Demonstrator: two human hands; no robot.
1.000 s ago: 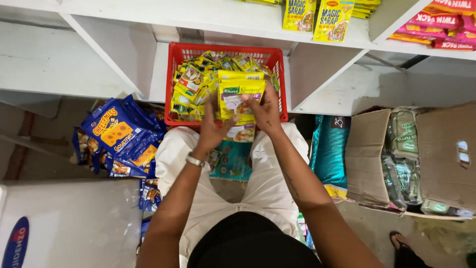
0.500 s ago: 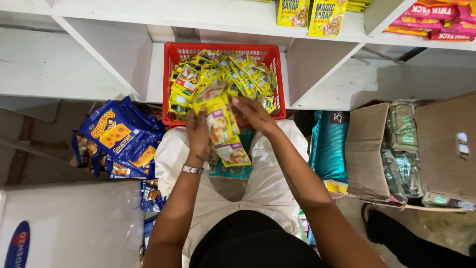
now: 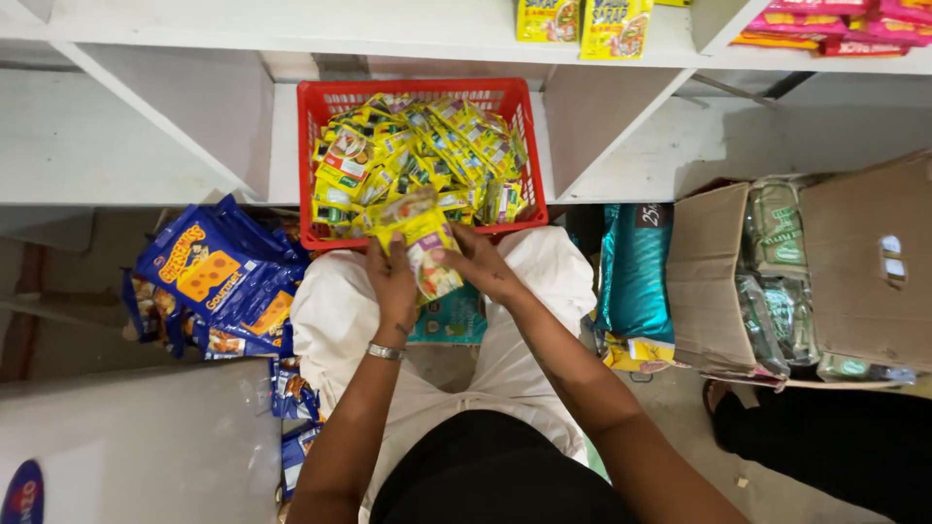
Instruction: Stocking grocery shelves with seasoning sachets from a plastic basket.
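A: What's nearest, right by the person?

B: Lap in white cloth, black top. Above that, both hands meet just below the red basket (image 3: 309, 146). Left hand (image 3: 393, 281), w/ a metal bracelet (image 3: 385, 351) on the wrist, is clenched on the left edge of a strip of yellow sachets (image 3: 425, 245). Right hand (image 3: 478, 264) grips the same strip from the right, fingers curled over its lower end.

A: And the strip itself?

B: Held up off the lap, tilted, its top end touching the basket's front rim. Bottom sachets sit between the two hands.

A: What's beside the basket?

B: Lower left of it, a heap of blue snack packs (image 3: 209, 277) on the floor, some upright, some slumped. Lower right, a teal sack (image 3: 636, 277) standing, then an open cardboard box (image 3: 854, 262) further right w/ green packets (image 3: 777, 233) inside. Below that box, someone else's dark-clothed leg; can't tell more.

A: In the basket?

B: Piled full of yellow-green sachets (image 3: 417, 150), loose, no order. Basket sits in a white shelf (image 3: 194, 136) compartment.

A: Beyond?

B: Shelf above the basket: yellow packets (image 3: 582, 21) hanging over the edge, up and right. Pink-red packs (image 3: 825, 17) further right.
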